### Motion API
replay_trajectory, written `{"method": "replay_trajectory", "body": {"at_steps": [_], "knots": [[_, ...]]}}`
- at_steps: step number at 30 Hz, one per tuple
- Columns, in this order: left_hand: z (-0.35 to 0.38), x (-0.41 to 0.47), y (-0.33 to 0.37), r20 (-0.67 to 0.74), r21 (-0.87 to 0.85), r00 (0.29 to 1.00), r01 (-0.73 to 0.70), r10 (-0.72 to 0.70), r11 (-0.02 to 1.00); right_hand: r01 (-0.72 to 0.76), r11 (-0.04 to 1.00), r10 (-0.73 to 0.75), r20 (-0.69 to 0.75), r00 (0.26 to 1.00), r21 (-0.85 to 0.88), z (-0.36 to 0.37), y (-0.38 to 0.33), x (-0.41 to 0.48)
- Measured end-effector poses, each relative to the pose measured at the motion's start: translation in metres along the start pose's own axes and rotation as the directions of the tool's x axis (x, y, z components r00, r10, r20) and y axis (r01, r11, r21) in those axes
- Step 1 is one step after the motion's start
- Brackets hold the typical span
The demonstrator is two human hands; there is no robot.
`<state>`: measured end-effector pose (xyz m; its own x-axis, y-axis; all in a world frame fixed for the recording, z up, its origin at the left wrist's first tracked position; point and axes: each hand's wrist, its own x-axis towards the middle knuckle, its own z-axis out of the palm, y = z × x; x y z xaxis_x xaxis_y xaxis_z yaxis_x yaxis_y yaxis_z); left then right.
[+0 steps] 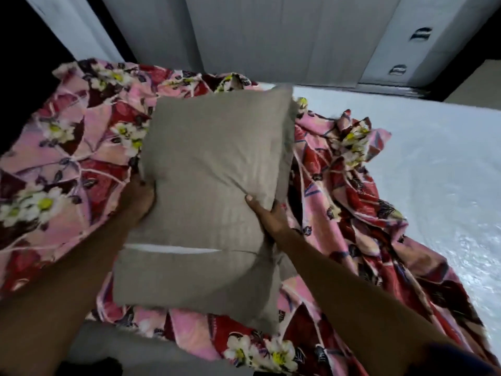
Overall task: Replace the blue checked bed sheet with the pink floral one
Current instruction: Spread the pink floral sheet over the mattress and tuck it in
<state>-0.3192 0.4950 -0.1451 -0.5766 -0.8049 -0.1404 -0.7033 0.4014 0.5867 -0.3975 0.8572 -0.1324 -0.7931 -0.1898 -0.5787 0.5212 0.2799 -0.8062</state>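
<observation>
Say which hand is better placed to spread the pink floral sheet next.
Right, probably. Both hands grip the taupe fabric pillow, but the right hand is beside folds of the bunched pink floral sheet bordering the bare white mattress; the left hand is on the far side.

left hand (pixel 138 198): forearm extended, gripping | right hand (pixel 267 214): forearm extended, thumb on top, gripping

You have one grey pillow (pixel 211 172), one pink floral sheet (pixel 81 158) and one white mattress (pixel 433 172). You see two cabinet handles (pixel 420 33).
</observation>
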Motion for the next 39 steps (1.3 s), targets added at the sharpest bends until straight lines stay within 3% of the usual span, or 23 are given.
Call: {"method": "replay_trajectory", "body": {"at_steps": [1, 6, 9, 12, 14, 16, 18, 21, 24, 27, 29, 31, 32, 34, 36, 39], "knots": [[-0.012, -0.039, 0.041, 0.003, -0.011, 1.0, -0.005, 0.005, 1.0, 0.038, 0.999, -0.038, -0.021, 0.999, 0.013, 0.002, 0.004, 0.005], [-0.028, -0.065, 0.072, -0.088, 0.023, 0.996, 0.009, -0.007, 1.0, 0.052, 0.997, -0.052, -0.002, 0.999, 0.052, 0.003, 0.002, 0.004], [-0.033, -0.071, 0.079, -0.183, 0.142, 0.972, -0.123, 0.148, 0.982, 0.027, 0.999, -0.028, 0.039, 0.999, 0.029, -0.002, -0.003, 0.002], [-0.026, -0.084, 0.1, -0.264, 0.192, 0.88, -0.352, 0.394, 0.916, 0.018, 1.0, -0.017, 0.121, 0.993, -0.008, -0.011, -0.004, 0.004], [-0.018, -0.099, 0.123, -0.237, 0.191, 0.806, -0.509, 0.543, 0.839, 0.064, 0.985, -0.041, 0.141, 0.989, -0.159, -0.021, -0.006, 0.003], [0.003, -0.123, 0.153, -0.176, 0.204, 0.699, -0.663, 0.693, 0.72, 0.204, 0.912, -0.188, 0.08, 0.979, -0.355, -0.047, -0.007, 0.003], [0.033, -0.159, 0.182, -0.077, 0.182, 0.584, -0.789, 0.808, 0.587, 0.352, 0.788, -0.42, -0.023, 0.907, -0.506, -0.085, -0.004, 0.006], [0.097, -0.225, 0.217, 0.172, 0.15, 0.5, -0.865, 0.849, 0.479, 0.335, 0.649, -0.576, -0.154, 0.802, -0.683, -0.162, 0.013, 0.018], [0.177, -0.285, 0.236, 0.345, 0.002, 0.542, -0.817, 0.766, 0.577, 0.133, 0.548, -0.484, -0.183, 0.856, -0.826, -0.249, 0.038, 0.021], [0.247, -0.343, 0.258, 0.497, -0.145, 0.602, -0.653, 0.625, 0.744, 0.021, 0.641, -0.274, -0.203, 0.94, -0.767, -0.332, 0.073, 0.023], [0.281, -0.377, 0.272, 0.578, -0.125, 0.652, -0.525, 0.492, 0.842, 0.027, 0.682, -0.11, -0.066, 0.992, -0.731, -0.369, 0.092, 0.022], [0.31, -0.4, 0.283, 0.583, -0.088, 0.718, -0.412, 0.382, 0.907, 0.101, 0.611, -0.024, 0.109, 0.994, -0.785, -0.393, 0.105, 0.019], [0.323, -0.41, 0.289, 0.568, -0.082, 0.748, -0.364, 0.344, 0.928, 0.124, 0.592, -0.042, 0.123, 0.991, -0.796, -0.406, 0.109, 0.018], [0.34, -0.42, 0.301, 0.517, -0.087, 0.803, -0.295, 0.296, 0.951, 0.115, 0.674, -0.165, 0.003, 0.986, -0.729, -0.427, 0.113, 0.023], [0.351, -0.428, 0.315, 0.483, -0.089, 0.832, -0.263, 0.273, 0.961, 0.049, 0.786, -0.231, -0.218, 0.948, -0.617, -0.461, 0.112, 0.028], [0.361, -0.438, 0.34, 0.483, -0.095, 0.827, -0.277, 0.288, 0.956, -0.052, 0.902, -0.184, -0.49, 0.852, -0.429, -0.525, 0.102, 0.028]]}}
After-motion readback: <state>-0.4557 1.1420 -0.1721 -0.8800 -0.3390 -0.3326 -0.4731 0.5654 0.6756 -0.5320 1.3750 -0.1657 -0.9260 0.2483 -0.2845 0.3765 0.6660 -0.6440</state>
